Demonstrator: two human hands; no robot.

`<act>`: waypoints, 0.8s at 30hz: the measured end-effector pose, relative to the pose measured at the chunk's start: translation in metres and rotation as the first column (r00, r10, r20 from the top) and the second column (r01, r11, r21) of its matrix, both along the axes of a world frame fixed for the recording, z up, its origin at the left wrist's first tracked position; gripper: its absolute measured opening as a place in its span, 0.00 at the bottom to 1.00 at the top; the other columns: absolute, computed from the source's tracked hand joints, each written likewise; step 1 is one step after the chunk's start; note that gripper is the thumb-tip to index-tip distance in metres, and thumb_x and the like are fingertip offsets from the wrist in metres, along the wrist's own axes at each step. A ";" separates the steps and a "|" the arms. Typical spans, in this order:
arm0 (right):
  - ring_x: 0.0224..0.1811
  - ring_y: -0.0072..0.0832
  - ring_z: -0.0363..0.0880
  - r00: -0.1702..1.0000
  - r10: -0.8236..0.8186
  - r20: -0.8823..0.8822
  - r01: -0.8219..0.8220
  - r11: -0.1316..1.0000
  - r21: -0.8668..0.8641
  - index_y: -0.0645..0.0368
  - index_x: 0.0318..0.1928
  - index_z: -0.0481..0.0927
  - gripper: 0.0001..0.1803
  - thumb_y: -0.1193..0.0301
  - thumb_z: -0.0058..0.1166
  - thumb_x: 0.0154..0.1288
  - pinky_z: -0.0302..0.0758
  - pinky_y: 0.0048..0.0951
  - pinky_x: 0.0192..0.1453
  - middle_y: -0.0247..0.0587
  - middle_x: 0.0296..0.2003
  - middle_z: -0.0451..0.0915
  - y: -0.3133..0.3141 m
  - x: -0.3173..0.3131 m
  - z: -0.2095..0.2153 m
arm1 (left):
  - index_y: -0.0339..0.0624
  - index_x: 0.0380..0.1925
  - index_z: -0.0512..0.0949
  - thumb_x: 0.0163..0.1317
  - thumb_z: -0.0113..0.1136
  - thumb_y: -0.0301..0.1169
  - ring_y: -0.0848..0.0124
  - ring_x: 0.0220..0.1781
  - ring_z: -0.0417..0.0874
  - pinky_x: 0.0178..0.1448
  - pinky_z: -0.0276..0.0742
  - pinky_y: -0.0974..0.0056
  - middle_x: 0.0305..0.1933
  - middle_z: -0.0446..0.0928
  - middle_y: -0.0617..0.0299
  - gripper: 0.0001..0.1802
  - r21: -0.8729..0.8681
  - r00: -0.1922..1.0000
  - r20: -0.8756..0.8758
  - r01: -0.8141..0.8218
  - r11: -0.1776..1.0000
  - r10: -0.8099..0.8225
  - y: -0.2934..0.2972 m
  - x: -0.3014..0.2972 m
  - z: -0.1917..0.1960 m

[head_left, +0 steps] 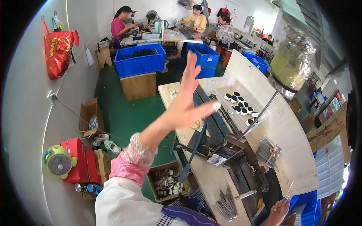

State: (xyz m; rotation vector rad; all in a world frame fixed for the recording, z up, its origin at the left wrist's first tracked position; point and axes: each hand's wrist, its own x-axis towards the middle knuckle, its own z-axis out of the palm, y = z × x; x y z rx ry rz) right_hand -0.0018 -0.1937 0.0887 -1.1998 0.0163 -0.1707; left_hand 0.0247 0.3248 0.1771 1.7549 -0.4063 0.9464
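A thin rod (290, 189) is held near its lower end by the right hand (279, 213), thumb and fingers pinched together. Its long axis is directed upward and slightly right from the grip; the machine (247, 175) is located up and left of it. The left hand (187, 101) is raised, fingers spread, well apart from the rod.

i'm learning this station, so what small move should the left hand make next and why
Probably lower the left hand toward the dark metal machine on the wooden bench: that hand is raised, fingers spread, and seems to hold nothing, while the right hand appears to pinch a thin rod.
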 end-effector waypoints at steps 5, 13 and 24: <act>0.23 0.23 0.64 1.000 0.006 -0.007 -0.006 0.999 0.048 0.56 0.40 0.73 0.05 0.70 0.51 0.69 0.65 0.21 0.24 0.33 0.25 0.69 0.009 0.005 -0.004 | 0.62 0.72 0.26 0.64 0.58 0.29 0.54 0.76 0.51 0.71 0.58 0.50 0.78 0.33 0.51 0.53 -0.497 0.971 -0.088 0.152 0.854 -0.224 0.032 0.051 -0.005; 0.24 0.20 0.62 0.998 0.053 -0.023 -0.054 0.995 -0.081 0.55 0.45 0.76 0.11 0.65 0.56 0.65 0.61 0.20 0.26 0.28 0.23 0.64 0.044 -0.008 -0.018 | 0.56 0.74 0.38 0.65 0.56 0.28 0.58 0.75 0.54 0.71 0.58 0.51 0.78 0.38 0.55 0.46 -0.734 0.887 -0.255 0.081 0.674 -0.384 0.023 0.050 -0.086; 0.22 0.22 0.63 0.964 0.260 0.049 -0.262 0.964 0.038 0.57 0.45 0.76 0.10 0.69 0.57 0.65 0.59 0.22 0.21 0.31 0.23 0.67 0.068 -0.004 -0.007 | 0.38 0.72 0.41 0.62 0.58 0.27 0.57 0.71 0.61 0.68 0.65 0.50 0.76 0.43 0.51 0.46 -0.688 0.956 0.068 0.253 0.681 -0.287 0.035 0.069 0.019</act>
